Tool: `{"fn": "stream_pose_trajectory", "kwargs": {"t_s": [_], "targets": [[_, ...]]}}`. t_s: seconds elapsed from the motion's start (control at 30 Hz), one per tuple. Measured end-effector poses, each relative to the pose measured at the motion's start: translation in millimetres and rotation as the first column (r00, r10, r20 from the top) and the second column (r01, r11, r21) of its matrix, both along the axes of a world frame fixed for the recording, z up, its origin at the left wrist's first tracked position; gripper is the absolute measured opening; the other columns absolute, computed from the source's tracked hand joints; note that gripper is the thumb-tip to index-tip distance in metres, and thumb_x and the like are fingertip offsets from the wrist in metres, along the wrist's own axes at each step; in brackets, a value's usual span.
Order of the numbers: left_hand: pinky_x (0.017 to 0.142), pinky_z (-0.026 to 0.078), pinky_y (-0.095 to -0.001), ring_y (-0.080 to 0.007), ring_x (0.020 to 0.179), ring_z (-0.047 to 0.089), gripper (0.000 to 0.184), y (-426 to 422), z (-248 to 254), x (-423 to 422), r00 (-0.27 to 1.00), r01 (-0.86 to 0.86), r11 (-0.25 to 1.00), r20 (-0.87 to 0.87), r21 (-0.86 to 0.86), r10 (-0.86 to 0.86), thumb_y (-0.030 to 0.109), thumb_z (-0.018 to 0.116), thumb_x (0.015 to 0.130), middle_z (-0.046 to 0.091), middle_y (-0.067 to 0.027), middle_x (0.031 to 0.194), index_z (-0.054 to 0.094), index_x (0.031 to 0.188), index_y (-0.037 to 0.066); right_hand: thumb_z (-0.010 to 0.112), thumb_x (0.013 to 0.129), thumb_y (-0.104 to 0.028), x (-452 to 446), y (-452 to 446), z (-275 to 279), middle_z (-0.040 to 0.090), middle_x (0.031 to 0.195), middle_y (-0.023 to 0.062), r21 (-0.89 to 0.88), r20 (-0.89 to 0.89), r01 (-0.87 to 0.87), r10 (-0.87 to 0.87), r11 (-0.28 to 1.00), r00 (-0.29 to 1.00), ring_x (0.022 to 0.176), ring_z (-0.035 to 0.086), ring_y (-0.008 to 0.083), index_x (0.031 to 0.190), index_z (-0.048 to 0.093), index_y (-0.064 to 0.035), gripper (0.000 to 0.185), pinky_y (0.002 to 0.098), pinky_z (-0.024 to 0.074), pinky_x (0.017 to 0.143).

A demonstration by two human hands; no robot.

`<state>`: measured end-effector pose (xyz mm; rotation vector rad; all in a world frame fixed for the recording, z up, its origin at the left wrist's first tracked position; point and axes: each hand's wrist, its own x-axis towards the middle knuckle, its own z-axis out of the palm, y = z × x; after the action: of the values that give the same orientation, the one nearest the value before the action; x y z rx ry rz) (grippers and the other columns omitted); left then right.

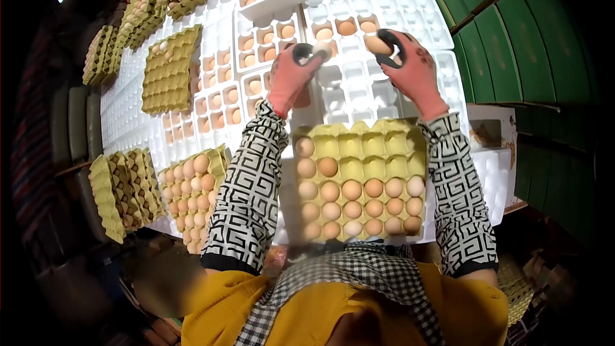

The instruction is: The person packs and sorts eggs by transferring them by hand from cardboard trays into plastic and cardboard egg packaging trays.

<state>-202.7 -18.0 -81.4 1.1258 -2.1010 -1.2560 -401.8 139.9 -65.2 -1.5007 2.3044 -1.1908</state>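
Note:
My left hand (295, 75), in a pink glove with dark fingertips, pinches a pale egg (322, 49). Opposite it, my right hand (413, 72) grips a brown egg (377, 45) between thumb and fingers. Both are above a white foam egg tray (355, 90), where a row of 3 eggs (346, 27) sits just beyond my hands and the nearer cups hold none. Close to my body lies a yellow-green pulp egg tray (351, 132). Its front rows carry eggs, while most cups of the two far rows are bare.
More foam trays with eggs (266, 36) spread to the left, one box-like foam block (272, 1) standing higher. Stacked pulp trays of eggs (138, 13) line the far left. An upturned pulp tray (168, 77) lies mid-left. Green panels (512, 45) border the right.

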Motion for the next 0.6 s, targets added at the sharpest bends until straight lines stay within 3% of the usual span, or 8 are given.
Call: {"fn": "stream_pose_trajectory", "kwargs": {"t_s": [0.13, 0.27, 0.33, 0.4, 0.47, 0.53, 0.57, 0.6], "targets": [[0.082, 0.049, -0.0321, -0.0228, 0.087, 0.063, 0.033, -17.1, -16.4, -1.5, 0.955, 0.229, 0.966, 0.218, -0.123, -0.199, 0.021, 0.075, 0.078, 0.064, -0.0104, 0.094, 0.069, 0.102, -0.001, 0.067, 0.082, -0.023, -5.0, -35.2, -12.3, 0.062, 0.110, 0.0054, 0.174, -0.233, -0.037, 0.078, 0.984, 0.969, 0.094, 0.065, 0.0258, 0.118, 0.062, -0.0205, 0.037, 0.0374, 0.0525, 0.076], [0.083, 0.052, -0.0349, -0.0273, 0.089, 0.065, 0.045, -3.7, -45.9, 0.1, 0.908, 0.413, 0.910, 0.073, 0.030, -0.414, 0.025, 0.077, 0.076, 0.060, -0.0088, 0.110, 0.066, 0.116, 0.008, 0.064, 0.084, -0.023, -14.5, -66.3, -69.9, 0.062, 0.109, 0.0055, 0.359, -0.446, -0.235, 0.387, 0.903, 0.807, 0.092, 0.065, 0.0260, 0.117, 0.062, -0.0211, 0.033, 0.0380, 0.0529, 0.074], [0.083, 0.051, -0.0361, -0.0286, 0.093, 0.063, 0.048, 12.1, -36.9, -9.8, 0.888, 0.449, 0.882, 0.180, -0.146, -0.423, 0.025, 0.077, 0.076, 0.059, -0.0093, 0.110, 0.064, 0.121, 0.012, 0.064, 0.085, -0.025, -10.8, -63.0, -65.2, 0.059, 0.117, 0.0057, 0.254, -0.385, -0.154, 0.246, 0.955, 0.889, 0.092, 0.065, 0.0264, 0.120, 0.062, -0.0218, 0.035, 0.0375, 0.0536, 0.076], [0.087, 0.050, -0.0389, -0.0326, 0.102, 0.060, 0.047, 23.4, -34.6, -17.0, 0.946, 0.324, 0.913, 0.049, -0.249, -0.322, 0.023, 0.074, 0.078, 0.057, -0.0136, 0.116, 0.063, 0.121, 0.009, 0.065, 0.085, -0.026, -3.6, -45.6, -51.2, 0.057, 0.123, 0.0051, 0.061, -0.251, -0.034, 0.048, 0.998, 0.967, 0.093, 0.064, 0.0260, 0.123, 0.061, -0.0213, 0.038, 0.0370, 0.0541, 0.076], [0.092, 0.047, -0.0410, -0.0348, 0.110, 0.056, 0.047, 26.6, -51.6, -18.1, 0.961, 0.180, 0.889, -0.117, -0.421, -0.250, 0.022, 0.073, 0.079, 0.056, -0.0160, 0.121, 0.062, 0.122, 0.008, 0.067, 0.085, -0.027, -1.5, -24.4, -69.7, 0.053, 0.133, 0.0062, 0.142, -0.266, -0.127, 0.161, 0.982, 0.950, 0.114, 0.056, 0.0285, 0.125, 0.060, -0.0174, 0.042, 0.0420, 0.0444, 0.098], [0.110, 0.030, -0.0524, -0.0406, 0.126, 0.044, 0.055, 23.2, -68.8, -14.2, 0.864, 0.504, 0.638, 0.348, -0.583, -0.365, 0.026, 0.072, 0.079, 0.048, -0.0190, 0.135, 0.057, 0.130, 0.011, 0.069, 0.083, -0.026, 2.1, -10.2, -82.5, 0.052, 0.135, 0.0078, 0.316, -0.449, -0.245, 0.372, 0.917, 0.812, 0.125, 0.049, 0.0307, 0.126, 0.059, -0.0156, 0.044, 0.0457, 0.0351, 0.109], [0.110, 0.029, -0.0538, -0.0405, 0.126, 0.043, 0.056, 22.0, -73.0, -11.8, 0.871, 0.487, 0.644, 0.385, -0.590, -0.306, 0.026, 0.071, 0.080, 0.048, -0.0193, 0.136, 0.055, 0.132, 0.011, 0.070, 0.082, -0.025, 3.2, -2.2, -82.8, 0.049, 0.138, 0.0099, 0.328, -0.293, -0.247, 0.346, 0.912, 0.891, 0.132, 0.042, 0.0331, 0.125, 0.059, -0.0149, 0.046, 0.0491, 0.0220, 0.115], [0.111, 0.028, -0.0553, -0.0404, 0.127, 0.043, 0.057, 22.7, -67.3, -9.0, 0.872, 0.472, 0.652, 0.425, -0.593, -0.244, 0.027, 0.070, 0.081, 0.047, -0.0195, 0.137, 0.054, 0.134, 0.012, 0.072, 0.080, -0.023, 8.3, 5.0, -56.7, 0.052, 0.135, 0.0111, 0.179, -0.328, -0.222, 0.271, 0.959, 0.905, 0.128, 0.045, 0.0342, 0.125, 0.059, -0.0137, 0.048, 0.0470, 0.0298, 0.111]]}}
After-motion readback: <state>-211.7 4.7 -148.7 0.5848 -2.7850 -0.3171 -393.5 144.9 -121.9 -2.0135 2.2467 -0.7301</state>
